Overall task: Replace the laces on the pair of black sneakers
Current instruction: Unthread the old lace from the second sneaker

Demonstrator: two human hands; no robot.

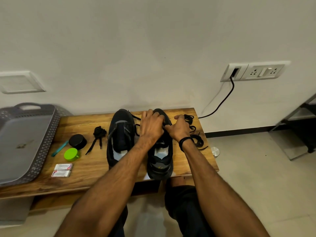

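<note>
Two black sneakers stand side by side on a low wooden table (201,161), toes towards the wall. My left hand (151,128) lies over the front of the right sneaker (160,161), fingers curled down onto its lacing area. My right hand (178,128) sits just right of it and pinches a black lace at that shoe's eyelets. The left sneaker (119,134) has a loose lace trailing from its front. A bundled black lace (98,134) lies left of the shoes. A loose pile of black lace (196,139) lies right of my right wrist.
Left of the shoes sit a black round tin (77,141), a green lid (71,153), a teal tool (59,148) and two small white boxes (62,170). A grey perforated basket (25,142) fills the table's left end. A black cable (220,103) runs from a wall socket.
</note>
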